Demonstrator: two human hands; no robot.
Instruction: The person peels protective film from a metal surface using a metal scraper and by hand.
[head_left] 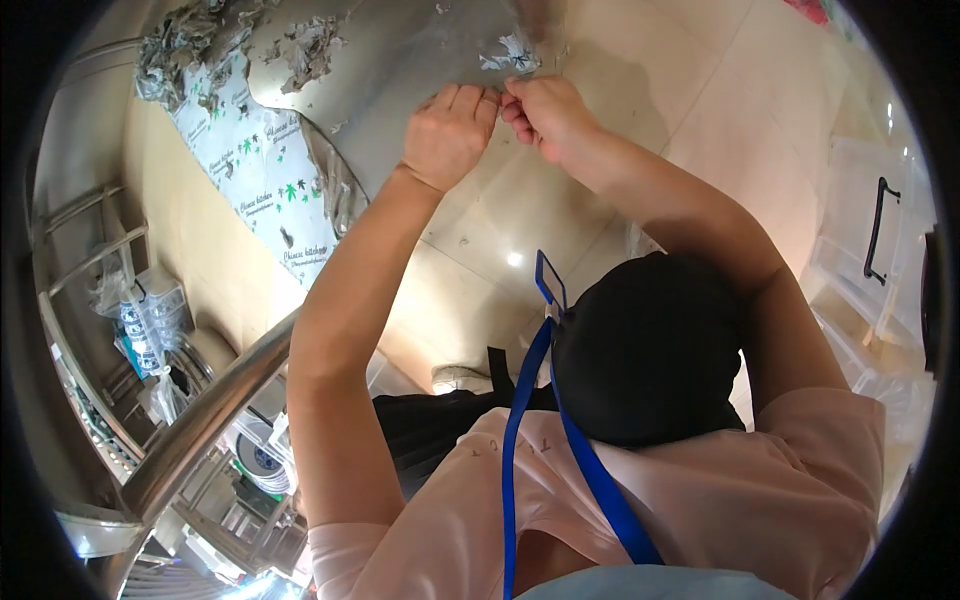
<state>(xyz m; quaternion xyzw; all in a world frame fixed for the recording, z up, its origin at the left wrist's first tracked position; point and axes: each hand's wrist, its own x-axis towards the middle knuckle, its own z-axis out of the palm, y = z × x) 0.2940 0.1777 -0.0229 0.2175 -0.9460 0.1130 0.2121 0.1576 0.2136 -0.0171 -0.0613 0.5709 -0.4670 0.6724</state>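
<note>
My left hand (pixel 450 135) and my right hand (pixel 548 115) meet at the near edge of a shiny metal panel (pixel 400 65). The fingers of both are closed in a pinch, their tips touching or almost touching. What they hold, if anything, is too small to make out. Just beyond my right fingertips a crumpled scrap of foil (pixel 512 52) lies on the panel. White printed adhesive liner (pixel 265 170) with green leaves and "Chinese kitchen" lettering hangs at the panel's left side, its edge torn and wrinkled. Grey crumpled foil (pixel 305 52) sticks to the panel further left.
Beige floor tiles (pixel 450 215) lie below. A metal rack (pixel 200 420) with bowls and bagged items stands at lower left. Clear plastic drawers (pixel 860 220) with a black handle are at right. A blue lanyard (pixel 530 370) hangs near my dark-clothed knee (pixel 650 350).
</note>
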